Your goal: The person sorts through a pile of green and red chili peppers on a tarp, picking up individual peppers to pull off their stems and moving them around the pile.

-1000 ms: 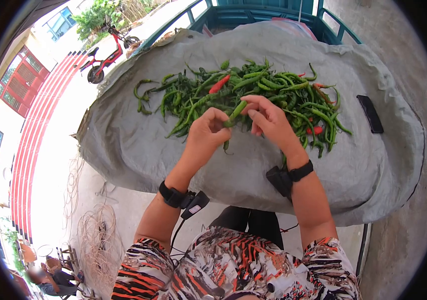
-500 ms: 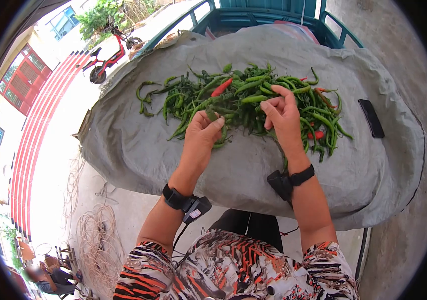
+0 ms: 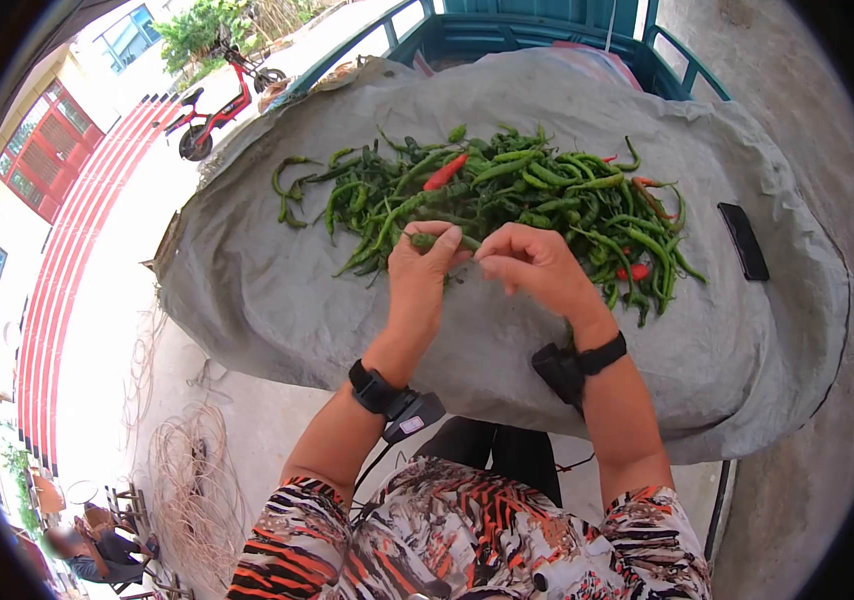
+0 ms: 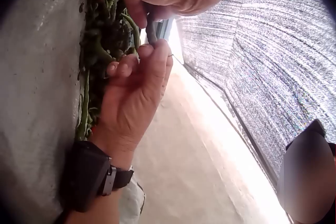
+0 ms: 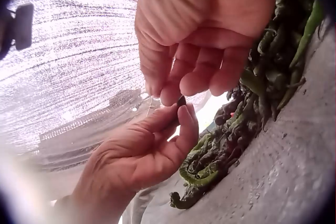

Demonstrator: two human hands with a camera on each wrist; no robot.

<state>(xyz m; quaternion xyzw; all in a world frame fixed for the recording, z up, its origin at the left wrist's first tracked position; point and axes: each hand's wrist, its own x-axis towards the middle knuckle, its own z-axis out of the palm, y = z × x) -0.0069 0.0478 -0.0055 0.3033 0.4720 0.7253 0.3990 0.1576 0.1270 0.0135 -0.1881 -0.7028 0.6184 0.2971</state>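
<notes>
My left hand (image 3: 419, 278) grips a green chili pepper (image 3: 424, 241) between thumb and fingers, low over the near edge of the chili pile (image 3: 487, 185). Close on its right, my right hand (image 3: 544, 272) pinches the pepper's other end with thumb and forefinger, its remaining fingers curled in. From the right wrist view, a dark bit of the pepper (image 5: 181, 101) shows between the two hands' fingertips. Most of the pepper is hidden by fingers. The pile is mainly green, with a red chili (image 3: 445, 172) on top and another red one (image 3: 633, 271) at the right.
A grey cloth (image 3: 317, 310) covers the surface under the chilies. On it, right of the pile, lies a black phone (image 3: 743, 241). Behind stands a teal cart bed (image 3: 537, 35). A red scooter (image 3: 222, 115) and a seated person (image 3: 102, 550) are off to the left.
Half a second ago my right hand was apart at the pile's right, its fingers spread; it has come back left and down to the left hand's pepper. The left hand has shifted slightly right.
</notes>
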